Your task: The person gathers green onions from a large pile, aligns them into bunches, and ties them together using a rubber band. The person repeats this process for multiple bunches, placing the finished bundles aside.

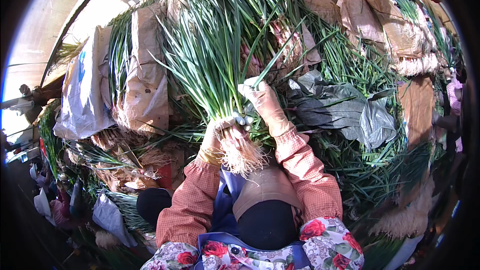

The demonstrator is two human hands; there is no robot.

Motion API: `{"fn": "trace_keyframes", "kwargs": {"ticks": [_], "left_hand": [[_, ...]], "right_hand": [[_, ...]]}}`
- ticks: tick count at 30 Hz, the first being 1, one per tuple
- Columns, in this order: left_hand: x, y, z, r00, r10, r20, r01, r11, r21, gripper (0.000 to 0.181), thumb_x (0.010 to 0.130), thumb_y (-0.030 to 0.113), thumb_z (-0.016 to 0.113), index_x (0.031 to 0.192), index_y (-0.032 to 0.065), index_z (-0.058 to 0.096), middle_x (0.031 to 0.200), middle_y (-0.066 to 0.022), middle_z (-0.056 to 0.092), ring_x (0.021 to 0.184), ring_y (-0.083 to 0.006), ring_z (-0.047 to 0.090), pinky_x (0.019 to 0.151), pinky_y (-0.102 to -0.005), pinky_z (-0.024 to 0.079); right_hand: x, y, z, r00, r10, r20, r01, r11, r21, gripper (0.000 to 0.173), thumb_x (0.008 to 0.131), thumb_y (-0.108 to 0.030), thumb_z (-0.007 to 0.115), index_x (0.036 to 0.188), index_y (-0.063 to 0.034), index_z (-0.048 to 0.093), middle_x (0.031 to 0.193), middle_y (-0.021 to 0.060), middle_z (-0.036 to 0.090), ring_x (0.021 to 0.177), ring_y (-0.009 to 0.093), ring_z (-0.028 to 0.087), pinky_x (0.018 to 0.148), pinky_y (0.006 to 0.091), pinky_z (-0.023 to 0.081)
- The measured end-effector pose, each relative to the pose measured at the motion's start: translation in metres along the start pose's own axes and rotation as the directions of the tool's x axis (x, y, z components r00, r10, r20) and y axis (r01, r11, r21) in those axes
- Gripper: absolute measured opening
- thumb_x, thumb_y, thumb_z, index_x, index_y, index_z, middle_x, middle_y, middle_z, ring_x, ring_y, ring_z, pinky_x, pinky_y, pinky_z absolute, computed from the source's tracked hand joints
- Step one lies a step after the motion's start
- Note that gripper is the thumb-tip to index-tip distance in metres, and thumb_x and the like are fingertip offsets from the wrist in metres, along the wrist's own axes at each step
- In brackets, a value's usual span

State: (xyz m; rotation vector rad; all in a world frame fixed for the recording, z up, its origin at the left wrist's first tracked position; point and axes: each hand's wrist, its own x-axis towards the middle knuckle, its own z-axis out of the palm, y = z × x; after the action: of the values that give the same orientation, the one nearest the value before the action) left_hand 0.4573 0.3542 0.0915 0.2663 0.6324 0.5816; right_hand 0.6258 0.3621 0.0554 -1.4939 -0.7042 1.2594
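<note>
My left hand (pixel 221 131), in a pale glove, is closed around the lower stems of a bunch of green garlic (pixel 215 82). The long green leaves fan upward and away from me, while the pale roots (pixel 242 153) hang toward my lap. Just right of the bunch, my gloved right hand (pixel 264 103) has its fingers pinched together on a long green leaf (pixel 273 63). The leaf's lower end is hidden by the fingers. Beyond both hands lies a heap of similar plants (pixel 255 0), with purplish stems and stringy roots.
A crumpled grey plastic sheet (pixel 337 105) lies on loose leaves (pixel 367 180) at right. Sack-wrapped bundles (pixel 146 71) stand at left, with more bundles (pixel 397 26) at far right. A white sack (pixel 84 90) and a brown board (pixel 415 108) flank the work. Other people (pixel 56 202) sit at lower left.
</note>
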Motion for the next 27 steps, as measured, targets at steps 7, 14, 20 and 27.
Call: {"fn": "trace_keyframes", "kwargs": {"ticks": [7, 14, 20, 27], "left_hand": [[0.000, -0.001, 0.008, 0.991, -0.011, -0.136, 0.012, 1.000, 0.012, 0.022, 0.084, 0.014, 0.059, 0.091, -0.0068, 0.061, 0.093, -0.0209, 0.065, 0.076, -0.0288, 0.064, 0.071, -0.0387, 0.055], [-0.008, -0.010, 0.022, 0.989, -0.046, -0.142, 0.024, 0.988, -0.155, 0.015, 0.085, 0.015, 0.056, 0.087, 0.0004, 0.054, 0.077, -0.0119, 0.055, 0.067, -0.0235, 0.053, 0.062, -0.0349, 0.048], [-0.038, 0.030, 0.074, 0.982, 0.189, 0.021, -0.190, 0.981, 0.039, 0.022, 0.084, 0.024, 0.058, 0.089, 0.0055, 0.048, 0.076, -0.0078, 0.046, 0.067, -0.0185, 0.043, 0.060, -0.0317, 0.040], [-0.019, 0.055, 0.039, 0.957, 0.275, -0.096, -0.280, 0.959, -0.043, 0.046, 0.083, 0.026, 0.061, 0.115, -0.0063, 0.049, 0.088, -0.0149, 0.060, 0.068, -0.0204, 0.053, 0.059, -0.0286, 0.044]], "right_hand": [[-0.005, -0.005, -0.004, 1.000, 0.003, 0.030, -0.008, 0.985, 0.170, 0.025, 0.087, -0.024, 0.066, 0.101, -0.0031, 0.063, 0.086, 0.0073, 0.069, 0.074, 0.016, 0.065, 0.063, 0.0287, 0.049], [0.010, -0.017, -0.006, 0.996, 0.043, 0.080, -0.091, 0.534, 0.840, 0.042, 0.099, -0.024, 0.044, 0.127, 0.0064, 0.052, 0.053, -0.0090, 0.026, 0.042, 0.004, 0.025, 0.039, 0.0209, 0.024], [0.055, 0.020, -0.073, 0.914, -0.012, 0.405, 0.209, 0.870, -0.446, 0.038, 0.097, -0.029, 0.052, 0.123, -0.0009, 0.057, 0.077, 0.0023, 0.058, 0.068, 0.012, 0.054, 0.063, 0.0257, 0.043], [0.123, 0.020, -0.189, 0.987, -0.058, 0.148, 0.143, 0.739, -0.658, 0.036, 0.092, -0.034, 0.056, 0.115, -0.0057, 0.061, 0.099, 0.0130, 0.069, 0.091, 0.029, 0.067, 0.084, 0.0398, 0.051]]}}
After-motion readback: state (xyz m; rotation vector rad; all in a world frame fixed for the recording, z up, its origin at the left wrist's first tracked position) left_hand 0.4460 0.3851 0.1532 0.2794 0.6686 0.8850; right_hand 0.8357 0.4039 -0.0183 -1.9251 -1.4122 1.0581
